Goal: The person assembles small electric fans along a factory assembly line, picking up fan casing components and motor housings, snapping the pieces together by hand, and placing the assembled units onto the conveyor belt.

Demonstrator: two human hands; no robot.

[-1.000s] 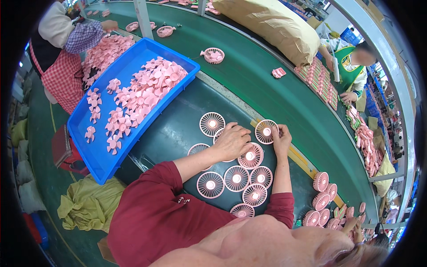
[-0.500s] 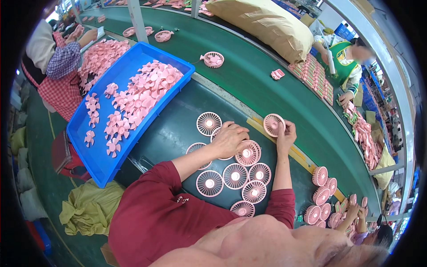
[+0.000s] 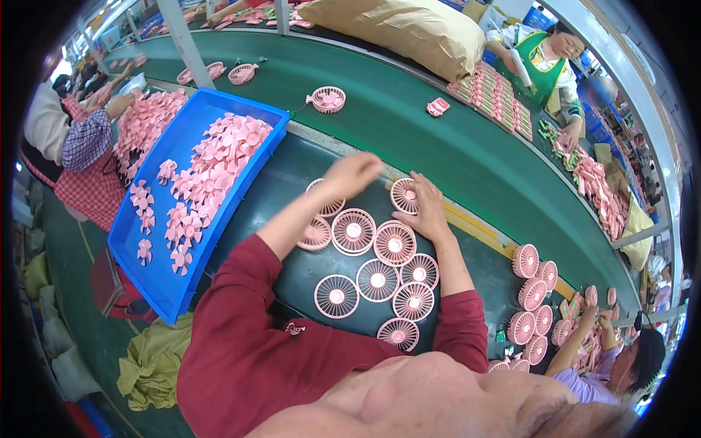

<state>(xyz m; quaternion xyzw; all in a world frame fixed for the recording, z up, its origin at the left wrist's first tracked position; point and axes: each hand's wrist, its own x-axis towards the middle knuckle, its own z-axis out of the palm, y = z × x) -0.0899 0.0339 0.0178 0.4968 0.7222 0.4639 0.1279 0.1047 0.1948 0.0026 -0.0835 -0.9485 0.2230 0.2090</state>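
Several round pink fan grilles (image 3: 354,232) lie flat in a cluster on the dark green work surface (image 3: 292,168) in front of me. My left hand (image 3: 352,175) hovers just above the grille at the cluster's far left (image 3: 326,206), fingers loosely curled, with nothing seen in it. My right hand (image 3: 426,213) grips the far grille (image 3: 403,194) by its edge, at the top of the cluster near the yellow strip. Both forearms wear dark red sleeves.
A blue tray (image 3: 150,296) of pink fan blades sits to the left. Beyond runs a green conveyor belt (image 3: 409,131) carrying a pink fan part (image 3: 326,98), with a tan sack (image 3: 398,29) behind. More grilles stand at right (image 3: 533,292). Other people work nearby.
My left hand has lifted off the grilles and moved up and left. My right hand brought its grille from the belt side back down to the cluster's top edge.
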